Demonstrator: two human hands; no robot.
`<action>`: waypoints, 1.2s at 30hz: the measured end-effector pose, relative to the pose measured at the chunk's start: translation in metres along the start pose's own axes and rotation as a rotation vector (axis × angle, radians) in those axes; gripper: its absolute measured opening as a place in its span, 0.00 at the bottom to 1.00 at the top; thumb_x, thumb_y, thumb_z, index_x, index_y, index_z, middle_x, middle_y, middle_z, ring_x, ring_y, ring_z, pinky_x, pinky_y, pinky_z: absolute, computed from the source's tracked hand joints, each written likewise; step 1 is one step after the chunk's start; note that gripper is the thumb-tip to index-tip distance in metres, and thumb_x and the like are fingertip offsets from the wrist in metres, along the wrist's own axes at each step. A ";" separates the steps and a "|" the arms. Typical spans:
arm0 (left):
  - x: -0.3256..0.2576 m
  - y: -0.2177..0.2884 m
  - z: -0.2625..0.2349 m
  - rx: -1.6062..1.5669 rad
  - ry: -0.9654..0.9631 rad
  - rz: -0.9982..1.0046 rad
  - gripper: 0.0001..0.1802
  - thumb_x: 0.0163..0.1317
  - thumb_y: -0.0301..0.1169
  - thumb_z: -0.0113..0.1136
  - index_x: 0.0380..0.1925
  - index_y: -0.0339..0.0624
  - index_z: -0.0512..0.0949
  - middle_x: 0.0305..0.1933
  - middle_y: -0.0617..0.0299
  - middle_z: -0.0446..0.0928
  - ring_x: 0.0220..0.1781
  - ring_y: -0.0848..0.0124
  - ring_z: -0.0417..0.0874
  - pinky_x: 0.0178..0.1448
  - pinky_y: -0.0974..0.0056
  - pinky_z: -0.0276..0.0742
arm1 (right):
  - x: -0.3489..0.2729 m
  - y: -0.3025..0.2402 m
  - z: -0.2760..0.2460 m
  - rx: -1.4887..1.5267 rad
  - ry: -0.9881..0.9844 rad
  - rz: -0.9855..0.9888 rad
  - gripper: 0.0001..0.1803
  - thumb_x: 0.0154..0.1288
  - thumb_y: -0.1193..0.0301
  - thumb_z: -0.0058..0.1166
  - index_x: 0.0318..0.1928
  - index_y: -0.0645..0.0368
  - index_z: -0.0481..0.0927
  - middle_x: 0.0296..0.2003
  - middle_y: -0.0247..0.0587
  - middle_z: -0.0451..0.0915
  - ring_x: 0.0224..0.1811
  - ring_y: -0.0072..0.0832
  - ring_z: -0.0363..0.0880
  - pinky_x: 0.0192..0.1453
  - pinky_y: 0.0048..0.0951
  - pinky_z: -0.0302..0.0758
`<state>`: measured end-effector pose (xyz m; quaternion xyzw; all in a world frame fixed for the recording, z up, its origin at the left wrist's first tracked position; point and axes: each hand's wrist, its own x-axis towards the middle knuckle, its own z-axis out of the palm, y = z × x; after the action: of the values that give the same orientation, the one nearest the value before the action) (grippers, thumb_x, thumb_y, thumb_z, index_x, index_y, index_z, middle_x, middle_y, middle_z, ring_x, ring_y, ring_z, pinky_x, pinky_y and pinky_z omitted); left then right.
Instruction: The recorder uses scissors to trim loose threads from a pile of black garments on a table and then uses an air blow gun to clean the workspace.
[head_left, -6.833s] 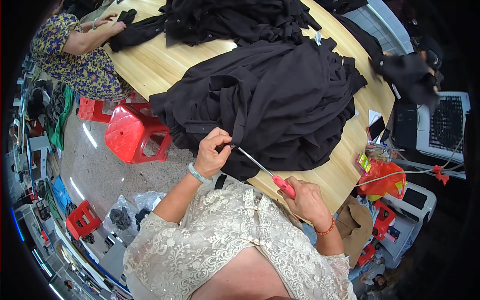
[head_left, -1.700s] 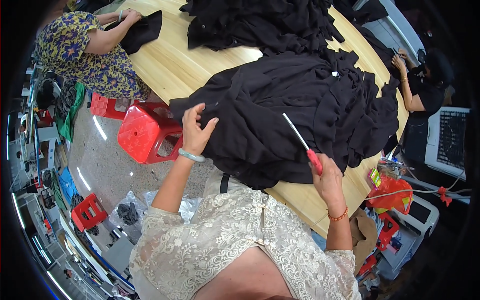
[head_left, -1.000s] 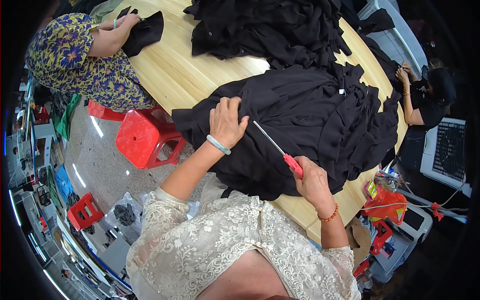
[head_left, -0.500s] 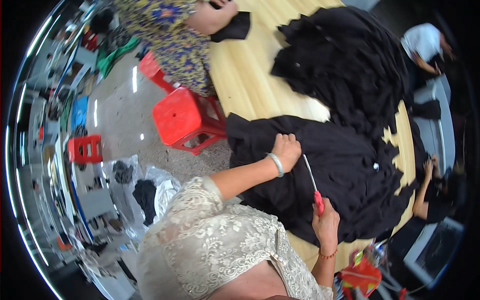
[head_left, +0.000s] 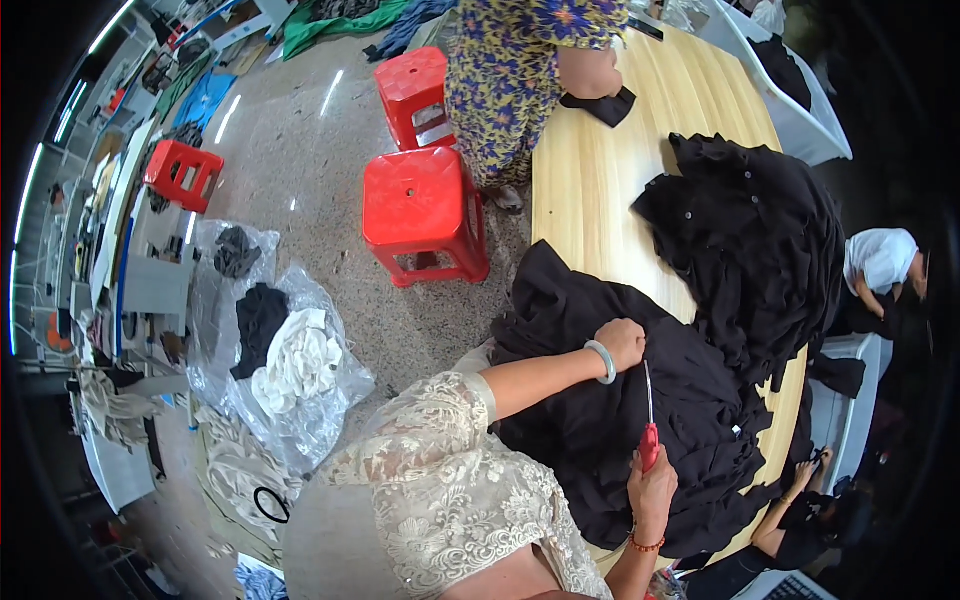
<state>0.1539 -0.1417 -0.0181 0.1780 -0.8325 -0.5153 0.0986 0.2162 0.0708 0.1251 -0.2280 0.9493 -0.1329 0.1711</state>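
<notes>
A heap of black garments point(head_left: 590, 400) covers the near end of the table. Resting over that heap, my left hand point(head_left: 622, 344) is closed, its fingertips pinching the black cloth. My right hand point(head_left: 652, 492) grips the red handle of a tool point(head_left: 650, 440) with a long, thin metal shaft. The shaft points away from me over the cloth, its tip close to my left hand. I cannot tell what kind of tool it is. A small white spot point(head_left: 737, 430) shows on the garments to the right.
A second black garment pile point(head_left: 750, 235) lies farther along the wooden table point(head_left: 610, 200). Beyond its left edge, a person in a patterned dress point(head_left: 505, 90) handles a black piece. Red stools point(head_left: 415, 200) stand left. Plastic sheeting point(head_left: 330, 430) holds clothes. Other people work at right.
The whole view has shifted, so the table and stools sit differently in it. My left hand stays closed at the cloth, and my right hand keeps the red-handled tool pointing toward it.
</notes>
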 end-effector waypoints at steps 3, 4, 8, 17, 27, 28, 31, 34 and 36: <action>-0.008 -0.018 -0.005 -0.233 0.192 0.017 0.10 0.55 0.32 0.60 0.26 0.36 0.81 0.28 0.45 0.80 0.33 0.47 0.82 0.38 0.52 0.77 | -0.004 -0.008 -0.002 -0.058 -0.033 0.047 0.10 0.62 0.70 0.57 0.38 0.65 0.75 0.28 0.60 0.80 0.34 0.57 0.80 0.38 0.49 0.75; -0.011 -0.021 -0.006 -0.246 0.206 0.007 0.10 0.55 0.32 0.60 0.26 0.36 0.81 0.28 0.45 0.80 0.33 0.47 0.82 0.38 0.52 0.77 | -0.005 -0.011 -0.003 -0.055 -0.040 0.069 0.11 0.62 0.70 0.57 0.39 0.66 0.76 0.29 0.60 0.80 0.35 0.57 0.81 0.39 0.49 0.75; -0.020 -0.021 -0.002 -0.350 0.205 -0.010 0.10 0.56 0.32 0.60 0.26 0.35 0.81 0.27 0.46 0.79 0.32 0.49 0.81 0.39 0.54 0.76 | -0.006 -0.016 0.000 -0.101 -0.011 -0.005 0.11 0.64 0.70 0.56 0.33 0.67 0.74 0.18 0.46 0.77 0.22 0.40 0.80 0.31 0.37 0.74; -0.050 -0.024 -0.027 -0.548 0.036 0.001 0.18 0.61 0.38 0.60 0.44 0.36 0.78 0.36 0.49 0.82 0.39 0.52 0.82 0.47 0.55 0.76 | 0.012 -0.052 0.002 -0.017 0.011 0.053 0.10 0.67 0.70 0.53 0.39 0.67 0.74 0.21 0.46 0.79 0.25 0.39 0.81 0.32 0.36 0.74; -0.177 -0.139 -0.199 -0.545 -0.350 -0.143 0.16 0.61 0.35 0.59 0.43 0.35 0.78 0.38 0.48 0.81 0.41 0.56 0.84 0.44 0.57 0.78 | 0.048 -0.175 0.083 -0.089 0.102 0.082 0.12 0.68 0.66 0.53 0.47 0.59 0.74 0.30 0.55 0.80 0.33 0.52 0.82 0.37 0.44 0.75; -0.190 -0.165 -0.211 -0.524 -0.317 -0.155 0.16 0.62 0.35 0.59 0.44 0.35 0.78 0.39 0.49 0.81 0.41 0.57 0.84 0.45 0.58 0.78 | 0.053 -0.203 0.099 0.001 0.084 0.080 0.11 0.67 0.66 0.54 0.45 0.59 0.75 0.30 0.55 0.80 0.34 0.55 0.81 0.36 0.46 0.75; -0.213 -0.218 -0.265 -0.554 -0.207 -0.298 0.16 0.63 0.35 0.58 0.46 0.36 0.78 0.40 0.50 0.81 0.42 0.59 0.84 0.48 0.61 0.79 | 0.063 -0.267 0.148 -0.085 -0.018 0.007 0.11 0.67 0.65 0.55 0.44 0.57 0.75 0.30 0.56 0.80 0.35 0.55 0.80 0.37 0.47 0.76; -0.229 -0.254 -0.305 -0.571 -0.180 -0.409 0.16 0.63 0.34 0.58 0.48 0.38 0.79 0.44 0.53 0.81 0.46 0.61 0.83 0.53 0.61 0.77 | 0.072 -0.312 0.199 -0.120 -0.162 -0.084 0.13 0.65 0.66 0.56 0.46 0.59 0.75 0.31 0.57 0.78 0.35 0.54 0.79 0.38 0.48 0.75; -0.239 -0.266 -0.320 -0.619 -0.203 -0.490 0.18 0.61 0.34 0.60 0.50 0.38 0.78 0.48 0.52 0.79 0.51 0.62 0.81 0.57 0.61 0.75 | 0.073 -0.350 0.222 -0.087 -0.245 -0.124 0.14 0.64 0.68 0.56 0.47 0.59 0.75 0.36 0.53 0.78 0.40 0.52 0.77 0.44 0.46 0.75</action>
<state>0.5365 -0.4173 -0.1070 0.2814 -0.5764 -0.7648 -0.0609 0.3758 -0.3041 0.0198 -0.3077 0.9103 -0.0732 0.2669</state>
